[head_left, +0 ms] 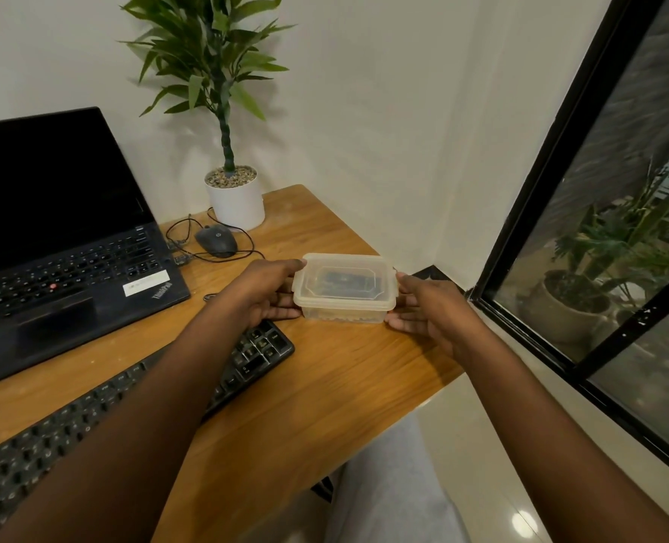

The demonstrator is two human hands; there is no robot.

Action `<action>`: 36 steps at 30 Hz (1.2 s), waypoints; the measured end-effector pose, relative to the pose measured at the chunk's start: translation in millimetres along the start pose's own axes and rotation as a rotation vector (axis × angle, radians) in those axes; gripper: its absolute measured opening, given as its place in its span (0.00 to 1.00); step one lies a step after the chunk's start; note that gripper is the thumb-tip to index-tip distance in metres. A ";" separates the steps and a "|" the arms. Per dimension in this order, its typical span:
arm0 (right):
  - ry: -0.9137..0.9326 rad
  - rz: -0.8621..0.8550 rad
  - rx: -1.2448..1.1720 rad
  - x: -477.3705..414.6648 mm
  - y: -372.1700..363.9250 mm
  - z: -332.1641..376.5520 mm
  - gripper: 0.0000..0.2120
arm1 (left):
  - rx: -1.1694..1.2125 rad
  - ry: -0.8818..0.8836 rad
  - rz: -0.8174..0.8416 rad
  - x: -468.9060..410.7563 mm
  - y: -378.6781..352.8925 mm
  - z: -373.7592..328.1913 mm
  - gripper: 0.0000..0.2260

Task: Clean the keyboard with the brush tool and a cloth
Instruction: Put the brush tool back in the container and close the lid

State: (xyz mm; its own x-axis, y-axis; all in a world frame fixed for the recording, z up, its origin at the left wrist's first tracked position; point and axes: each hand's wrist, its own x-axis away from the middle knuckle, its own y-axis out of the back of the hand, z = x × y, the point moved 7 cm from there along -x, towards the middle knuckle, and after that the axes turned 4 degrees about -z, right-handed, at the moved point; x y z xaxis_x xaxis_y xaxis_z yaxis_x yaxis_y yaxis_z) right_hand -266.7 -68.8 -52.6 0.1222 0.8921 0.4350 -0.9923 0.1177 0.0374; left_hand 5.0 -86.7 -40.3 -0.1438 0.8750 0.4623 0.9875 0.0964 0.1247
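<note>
Translucent plastic container (344, 303) with a snapped-on lid, resting on the wooden desk (325, 386) and clasped at both short ends. At the container's left end, the left hand (262, 291), thumb laid along the lid's far corner, fingers tucked against the lower wall, holding it. At the container's right end, the right hand (427, 307), thumb against the side clip, fingers at the near lower corner, likewise holding. Something dark inside the container, too blurred through the lid to name. Down-left of the container, nearer the person, the black keyboard (264, 346), flat on the desk, its right end just beside the container and partly hidden under the left forearm. To the container's left, an open black ThinkPad laptop (50, 229), screen dark. Beyond the container to its left, a wired black mouse (216, 241), and farther back a potted plant (234, 197) in a white pot. To the container's right, a black-framed window (540, 190).
</note>
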 end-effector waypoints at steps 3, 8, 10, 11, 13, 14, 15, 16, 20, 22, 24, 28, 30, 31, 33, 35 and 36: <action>-0.003 0.001 -0.022 -3.7 0.0 -2.3 0.15 | 0.018 -0.009 -0.028 -0.7 2.5 0.7 0.13; 0.044 -0.016 -0.005 -5.6 3.3 -2.0 0.14 | 0.096 -0.057 -0.111 -3.0 11.1 -2.8 0.05; 0.049 -0.029 0.016 -4.4 5.8 -1.4 0.15 | 0.150 -0.088 -0.126 -3.3 14.6 -7.2 0.03; 0.051 -0.037 0.026 -3.7 7.0 -0.7 0.15 | 0.168 -0.105 -0.127 -2.1 15.8 -9.5 0.04; 0.078 -0.055 0.040 -1.6 9.5 3.2 0.13 | 0.167 -0.131 -0.135 0.3 17.8 -12.1 0.05; 0.111 -0.064 0.058 0.0 10.3 6.4 0.11 | 0.153 -0.140 -0.142 -0.3 19.0 -11.7 0.05; 0.157 -0.079 0.089 1.4 11.0 10.2 0.09 | 0.142 -0.147 -0.147 -0.7 20.4 -10.6 0.06; 0.211 -0.100 0.127 2.9 11.6 14.8 0.07 | 0.135 -0.152 -0.151 -1.9 21.7 -8.8 0.06; 0.381 -0.147 0.273 6.5 8.9 28.6 0.05 | 0.128 -0.159 -0.142 -4.1 21.1 -2.2 0.11; 0.407 -0.156 0.302 6.7 7.6 30.4 0.05 | 0.140 -0.161 -0.140 -3.8 20.6 -1.5 0.11; 0.421 -0.175 0.323 6.0 8.4 31.4 0.04 | 0.134 -0.166 -0.148 -4.4 20.4 -1.5 0.11; 0.446 -0.209 0.401 4.7 6.4 38.7 0.03 | 0.048 -0.219 -0.203 -4.0 21.1 -7.8 0.07; 0.489 -0.233 0.512 5.2 1.5 46.1 0.03 | -0.007 -0.263 -0.244 -4.2 22.9 -11.9 0.05; 0.512 -0.242 0.590 6.1 -1.6 49.7 0.03 | -0.036 -0.281 -0.253 -3.9 22.9 -13.0 0.04; 0.528 -0.251 0.692 5.9 -4.6 52.3 0.03 | -0.120 -0.343 -0.265 -4.1 21.7 -15.0 0.03; 0.517 -0.252 0.699 5.2 -3.6 51.3 0.04 | -0.272 -0.455 -0.289 -2.4 17.8 -18.9 0.03; 0.519 -0.253 0.697 5.8 -3.1 50.6 0.05 | -0.356 -0.509 -0.301 -0.8 15.0 -20.9 0.04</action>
State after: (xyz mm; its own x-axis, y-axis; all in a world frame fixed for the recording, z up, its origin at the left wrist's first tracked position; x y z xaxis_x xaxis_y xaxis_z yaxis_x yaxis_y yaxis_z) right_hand -263.8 -86.1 -4.6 0.1637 0.9798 -0.1149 -0.7000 0.1974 0.6864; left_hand 18.6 -95.9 -20.5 -0.2744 0.9567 -0.0969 0.8152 0.2849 0.5043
